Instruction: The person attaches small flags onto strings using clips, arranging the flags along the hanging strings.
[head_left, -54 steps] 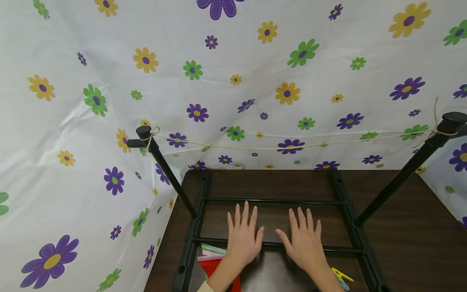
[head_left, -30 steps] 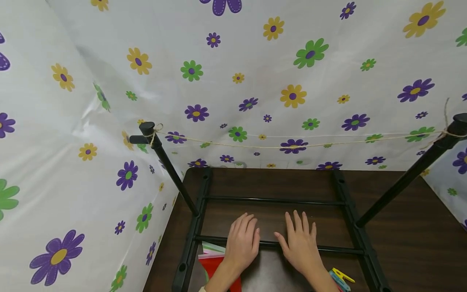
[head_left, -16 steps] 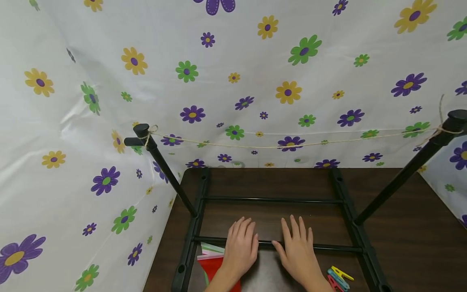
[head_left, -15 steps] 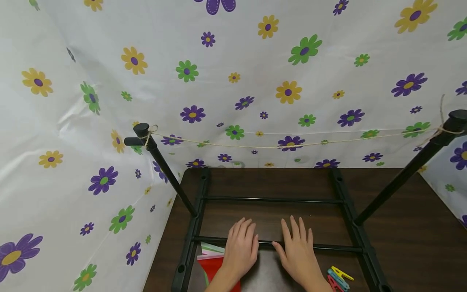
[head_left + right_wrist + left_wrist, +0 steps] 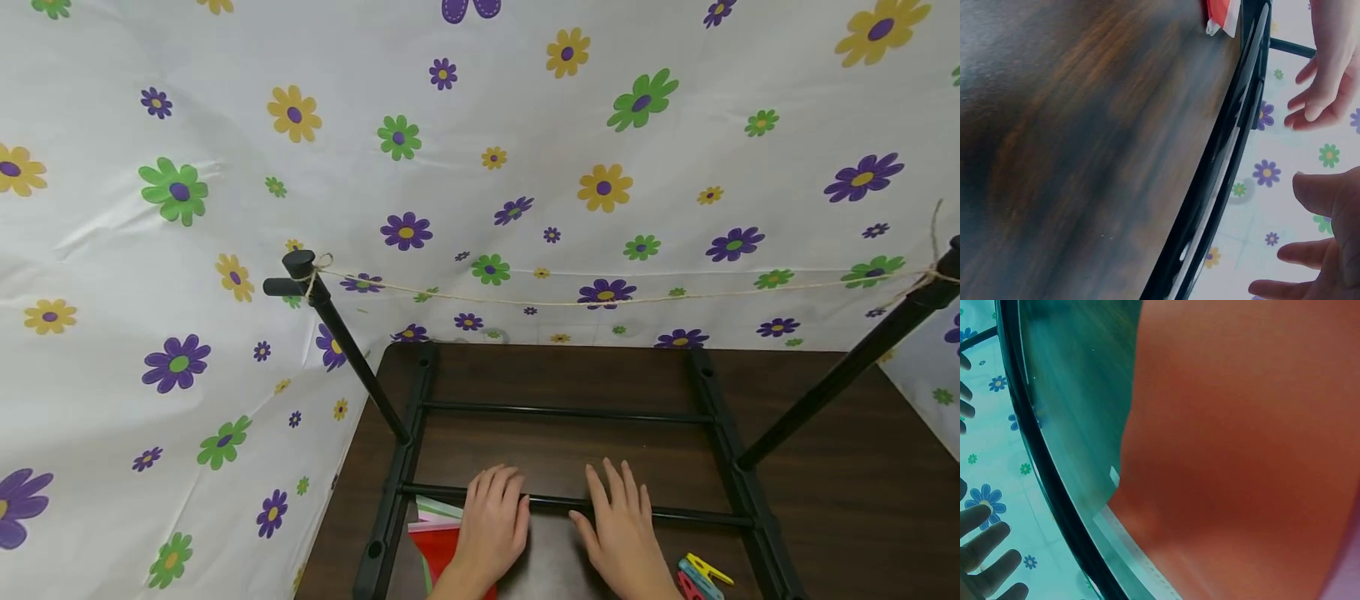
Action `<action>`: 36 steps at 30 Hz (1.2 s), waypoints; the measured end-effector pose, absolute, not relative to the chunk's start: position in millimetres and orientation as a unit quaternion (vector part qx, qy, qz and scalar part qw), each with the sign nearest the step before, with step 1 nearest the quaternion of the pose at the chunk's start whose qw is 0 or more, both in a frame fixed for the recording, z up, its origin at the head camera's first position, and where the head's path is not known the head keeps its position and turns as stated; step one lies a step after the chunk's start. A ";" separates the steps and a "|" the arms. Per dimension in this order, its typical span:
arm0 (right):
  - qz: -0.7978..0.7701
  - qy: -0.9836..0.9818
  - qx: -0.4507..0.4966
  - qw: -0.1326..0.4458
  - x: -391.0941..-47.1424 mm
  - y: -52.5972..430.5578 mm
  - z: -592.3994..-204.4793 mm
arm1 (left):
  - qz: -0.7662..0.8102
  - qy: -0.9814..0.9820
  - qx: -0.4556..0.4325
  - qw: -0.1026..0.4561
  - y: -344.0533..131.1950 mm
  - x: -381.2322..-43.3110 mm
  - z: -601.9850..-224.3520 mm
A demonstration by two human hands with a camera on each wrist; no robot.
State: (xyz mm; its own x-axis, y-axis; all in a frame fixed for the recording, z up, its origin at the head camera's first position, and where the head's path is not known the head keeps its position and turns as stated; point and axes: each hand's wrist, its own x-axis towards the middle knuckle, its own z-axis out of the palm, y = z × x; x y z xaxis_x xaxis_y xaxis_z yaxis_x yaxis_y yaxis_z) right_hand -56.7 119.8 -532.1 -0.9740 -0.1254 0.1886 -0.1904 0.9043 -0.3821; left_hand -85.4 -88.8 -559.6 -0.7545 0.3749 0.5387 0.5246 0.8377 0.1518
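Both hands are held side by side over the front crossbar (image 5: 555,502) of a black frame, holding nothing. The left hand (image 5: 491,529) has its fingers close together and a little bent; in the left wrist view its fingers (image 5: 988,559) are loosely extended. The right hand (image 5: 622,529) has its fingers spread and fairly straight. By the left forearm lies a red sheet (image 5: 437,546) with a white edge, over green and pink pieces, partly hidden by the arm. Near the right forearm are a yellow clothespin (image 5: 711,569), a blue one (image 5: 700,578) and a red one (image 5: 689,586).
A left post (image 5: 348,354) and a right post (image 5: 851,396) rise from the frame on a dark wooden table (image 5: 862,500). A thin twine (image 5: 517,301) is tied between their tops. A white flower-printed sheet (image 5: 337,83) surrounds the table at the back and left.
Both hands have drawn back a little toward the person. The left fingers, earlier straight and spread, have come together and bent. More of the clothespins shows now. The head view has shifted slightly.
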 end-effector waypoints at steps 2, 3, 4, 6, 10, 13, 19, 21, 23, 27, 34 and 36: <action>0.210 -0.971 0.083 0.083 -56.4 121.7 -533.2 | -0.152 -0.926 -0.235 0.252 -90.2 -84.9 -560.5; 0.213 -0.970 0.083 0.084 -56.0 122.5 -533.9 | -0.155 -0.927 -0.231 0.253 -91.0 -84.5 -560.9; 0.216 -0.969 0.083 0.087 -55.9 123.2 -535.0 | -0.157 -0.926 -0.229 0.255 -92.0 -84.1 -561.2; 0.222 -0.968 0.080 0.091 -54.9 124.7 -536.5 | -0.159 -0.926 -0.225 0.260 -93.4 -83.3 -562.3; 0.229 -0.965 0.075 0.099 -52.6 128.2 -537.7 | -0.164 -0.927 -0.212 0.261 -95.5 -80.9 -564.6; 0.232 -0.964 0.073 0.103 -50.8 131.2 -537.5 | -0.165 -0.933 -0.197 0.252 -96.7 -79.1 -565.9; 0.233 -0.965 0.070 0.101 -47.9 134.4 -539.1 | -0.164 -0.943 -0.179 0.229 -99.7 -76.3 -569.8; 0.231 -0.966 0.071 0.097 -47.2 134.9 -539.6 | -0.165 -0.943 -0.177 0.227 -101.0 -75.9 -571.5; 0.229 -0.967 0.072 0.091 -46.8 135.3 -540.0 | -0.166 -0.943 -0.175 0.229 -102.2 -75.6 -573.5; 0.230 -0.967 0.074 0.080 -44.9 137.1 -541.2 | -0.168 -0.944 -0.167 0.231 -104.1 -75.1 -577.1; 0.233 -0.968 0.071 0.059 -39.1 140.4 -545.6 | -0.202 -0.963 -0.112 0.136 -107.2 -71.9 -580.3; 0.233 -0.968 0.070 0.057 -37.9 140.8 -546.9 | -0.207 -0.969 -0.095 0.096 -108.7 -72.0 -580.1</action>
State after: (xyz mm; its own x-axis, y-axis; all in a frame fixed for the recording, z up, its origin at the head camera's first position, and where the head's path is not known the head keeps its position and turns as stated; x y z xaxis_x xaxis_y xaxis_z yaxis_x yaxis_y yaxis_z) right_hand -37.9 140.8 -546.9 -0.9835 -0.1098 0.1438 -0.1632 0.8816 -0.4429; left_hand -72.0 -108.7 -580.1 -0.9636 0.1434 0.2254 0.2229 0.8968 0.3822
